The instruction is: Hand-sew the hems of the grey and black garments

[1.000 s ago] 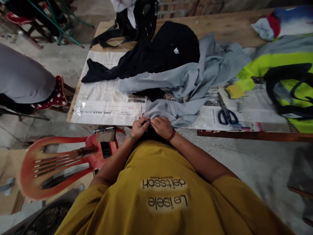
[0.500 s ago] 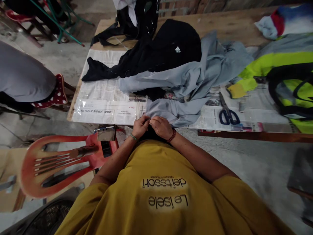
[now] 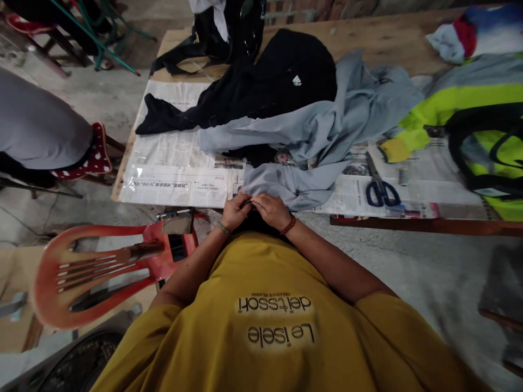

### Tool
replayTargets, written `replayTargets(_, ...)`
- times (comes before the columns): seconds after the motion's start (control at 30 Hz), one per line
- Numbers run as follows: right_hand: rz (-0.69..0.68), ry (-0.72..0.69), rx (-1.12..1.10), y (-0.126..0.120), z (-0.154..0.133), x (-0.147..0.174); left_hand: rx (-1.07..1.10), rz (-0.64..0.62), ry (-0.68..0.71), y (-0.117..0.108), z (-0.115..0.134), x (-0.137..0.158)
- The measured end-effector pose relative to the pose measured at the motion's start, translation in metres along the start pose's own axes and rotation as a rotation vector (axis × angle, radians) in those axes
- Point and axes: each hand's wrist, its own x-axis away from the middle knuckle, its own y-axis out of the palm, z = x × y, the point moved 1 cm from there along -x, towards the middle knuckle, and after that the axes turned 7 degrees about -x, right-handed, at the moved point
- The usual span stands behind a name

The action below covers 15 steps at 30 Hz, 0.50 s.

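At the table's near edge, my left hand [image 3: 235, 213] is closed, its thumb and fingers pinching the end of a light grey garment [image 3: 294, 182]. My right hand [image 3: 271, 210] is closed beside it, fingertips almost meeting the left ones at the same cloth edge. Anything smaller between the fingertips is too small to make out. The grey garment spreads from my hands back across the table in loose folds. Behind it lies a black garment [image 3: 265, 81] with a white logo, one sleeve stretched to the left.
Newspaper [image 3: 163, 163] covers the wooden table. To the right lie dark-handled scissors [image 3: 383, 193], a small spool [image 3: 404, 176] and a neon yellow and grey garment [image 3: 449, 103]. A black bag [image 3: 229, 32] sits at the back. Left are a red plastic chair [image 3: 93, 234] and a seated person [image 3: 41, 120].
My fingers have shifted slightly at the grey cloth's edge, the right fingertips stretching a little closer to the left. The garments and other things stay where they were.
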Motion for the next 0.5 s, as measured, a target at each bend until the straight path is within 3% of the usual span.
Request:
replayTargets(0.13,-0.060,-0.041,0.098,-0.001,-0.013,-0.004,-0.026,0.008,-0.009,0.000,0.002,-0.001)
replayTargets(0.27,-0.080,-0.099,0.053,-0.004,-0.033,-0.013,-0.032,0.000,0.029,-0.004,0.004,-0.003)
replayTargets(0.4,-0.074,-0.061,-0.208,-0.006,-0.051,-0.018,0.026,-0.017,0.044,-0.006,0.004,-0.002)
replayTargets(0.5,0.014,0.157,-0.588,-0.007,-0.057,-0.021,0.028,-0.004,0.045,-0.005,0.001,0.000)
